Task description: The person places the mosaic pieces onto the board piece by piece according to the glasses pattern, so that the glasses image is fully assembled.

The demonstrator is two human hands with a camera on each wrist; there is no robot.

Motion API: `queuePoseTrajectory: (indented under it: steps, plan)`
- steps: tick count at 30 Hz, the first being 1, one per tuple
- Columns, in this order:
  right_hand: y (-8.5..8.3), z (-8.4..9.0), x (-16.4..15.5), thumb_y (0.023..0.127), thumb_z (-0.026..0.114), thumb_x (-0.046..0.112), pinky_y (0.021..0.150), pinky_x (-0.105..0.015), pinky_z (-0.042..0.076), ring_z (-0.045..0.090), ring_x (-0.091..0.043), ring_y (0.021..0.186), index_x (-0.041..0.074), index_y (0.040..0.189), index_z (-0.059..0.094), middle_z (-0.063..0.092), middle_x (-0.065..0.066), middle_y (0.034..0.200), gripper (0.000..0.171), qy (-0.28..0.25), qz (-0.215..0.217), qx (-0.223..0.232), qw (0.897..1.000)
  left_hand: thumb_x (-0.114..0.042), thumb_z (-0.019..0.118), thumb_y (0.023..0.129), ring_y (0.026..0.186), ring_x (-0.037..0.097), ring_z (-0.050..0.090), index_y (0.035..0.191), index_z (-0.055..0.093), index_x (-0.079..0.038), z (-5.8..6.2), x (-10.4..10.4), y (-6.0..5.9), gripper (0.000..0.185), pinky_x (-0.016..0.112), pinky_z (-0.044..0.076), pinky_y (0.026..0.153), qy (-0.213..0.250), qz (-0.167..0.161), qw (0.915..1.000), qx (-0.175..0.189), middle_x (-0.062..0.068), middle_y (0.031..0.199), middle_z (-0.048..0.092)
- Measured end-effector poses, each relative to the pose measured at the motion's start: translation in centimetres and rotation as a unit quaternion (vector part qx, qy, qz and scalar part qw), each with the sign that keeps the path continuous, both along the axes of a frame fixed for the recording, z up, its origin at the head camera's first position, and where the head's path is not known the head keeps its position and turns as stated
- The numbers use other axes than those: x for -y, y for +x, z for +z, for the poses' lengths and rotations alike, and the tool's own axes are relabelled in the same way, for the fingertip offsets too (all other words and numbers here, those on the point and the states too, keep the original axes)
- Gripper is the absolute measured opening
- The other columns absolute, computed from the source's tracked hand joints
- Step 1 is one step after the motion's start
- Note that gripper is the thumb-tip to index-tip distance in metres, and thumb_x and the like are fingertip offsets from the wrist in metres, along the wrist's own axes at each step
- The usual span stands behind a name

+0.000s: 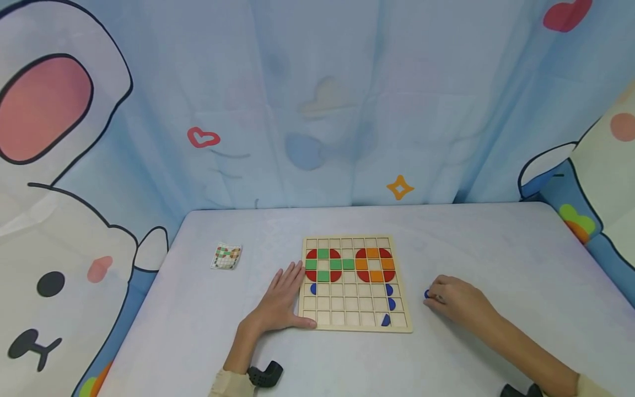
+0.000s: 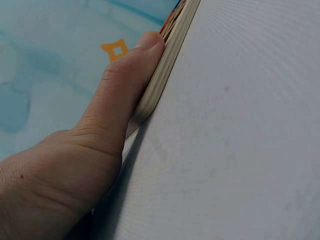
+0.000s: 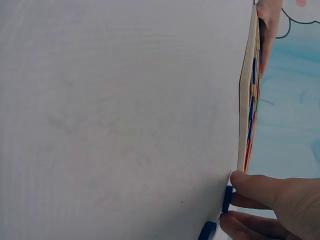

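Note:
A wooden grid board [image 1: 354, 325] lies flat in the middle of the table. Its upper rows hold red, green and orange pieces, and several blue pieces [image 1: 391, 303] sit lower down. My left hand [image 1: 283, 298] rests flat on the table with its fingers straight. In the left wrist view the thumb of my left hand [image 2: 125, 95] lies along the board's edge [image 2: 167, 60]. Right of the board, my right hand [image 1: 439, 295] pinches a small blue piece [image 1: 426, 294] at the tabletop. In the right wrist view that blue piece [image 3: 227, 199] sits between thumb and fingers, with a second blue piece [image 3: 206, 231] just beside it.
A small pattern card [image 1: 226, 256] lies on the white table [image 1: 496, 248] to the left of the board. A cartoon-printed blue curtain [image 1: 317, 110] closes off the back and sides. A black wrist mount [image 1: 265, 375] shows near the front edge.

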State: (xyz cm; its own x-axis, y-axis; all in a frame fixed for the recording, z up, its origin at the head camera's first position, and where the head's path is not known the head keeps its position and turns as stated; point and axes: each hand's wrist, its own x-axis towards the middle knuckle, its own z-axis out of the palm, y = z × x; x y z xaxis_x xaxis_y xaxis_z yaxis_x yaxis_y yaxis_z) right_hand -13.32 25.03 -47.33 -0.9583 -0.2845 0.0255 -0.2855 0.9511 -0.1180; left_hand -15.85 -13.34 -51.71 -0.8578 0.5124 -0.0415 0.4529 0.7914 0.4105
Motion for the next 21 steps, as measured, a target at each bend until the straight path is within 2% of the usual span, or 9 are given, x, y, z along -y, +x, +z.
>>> queuePoseTrajectory:
  steps: [7, 13, 17, 21]
  plan:
    - [-0.1, -0.4, 0.3, 0.076, 0.081, 0.018, 0.057, -0.023, 0.049, 0.047, -0.008, 0.062, 0.012, 0.076, 0.072, 0.058, 0.002, 0.072, 0.012, 0.001, 0.003, -0.026, 1.0, -0.071, 0.07, 0.069, 0.154, 0.024, 0.003, 0.157, 0.01, -0.008, -0.1, 0.0, -0.1, 0.123, 0.05, 0.008, 0.125, -0.011, -0.002, 0.9999, -0.001, 0.006, 0.166, 0.005]
    - [-0.8, 0.7, 2.0, 0.076, 0.082, 0.02, 0.069, -0.031, 0.058, 0.058, -0.011, 0.073, 0.014, 0.078, 0.074, 0.066, 0.002, 0.081, 0.01, -0.044, 0.036, -0.046, 0.997, -0.071, 0.07, 0.07, 0.154, 0.024, 0.003, 0.157, 0.009, -0.008, 0.0, 0.3, -0.2, 0.123, 0.049, 0.008, 0.125, -0.016, 0.002, 0.9998, -0.008, 0.006, 0.166, 0.004]
    - [-0.7, 1.2, 5.1, 0.077, 0.082, 0.022, 0.07, -0.025, 0.058, 0.058, -0.007, 0.076, 0.017, 0.08, 0.074, 0.066, 0.006, 0.082, 0.01, -0.076, 0.112, -0.078, 0.988, -0.069, 0.071, 0.07, 0.154, 0.026, 0.004, 0.156, 0.011, -0.007, 0.0, 0.3, -0.1, 0.122, 0.051, 0.009, 0.124, -0.002, -0.004, 1.0, -0.008, 0.008, 0.166, 0.007]
    - [-0.5, 0.8, 9.2, 0.078, 0.081, 0.024, 0.066, -0.018, 0.054, 0.055, -0.005, 0.073, 0.016, 0.084, 0.076, 0.065, 0.007, 0.08, 0.011, -0.107, 0.204, -0.094, 0.968, -0.071, 0.069, 0.07, 0.154, 0.025, 0.004, 0.157, 0.011, -0.008, 0.0, 0.2, 0.0, 0.122, 0.05, 0.008, 0.124, -0.002, -0.005, 1.0, -0.003, 0.007, 0.166, 0.006]
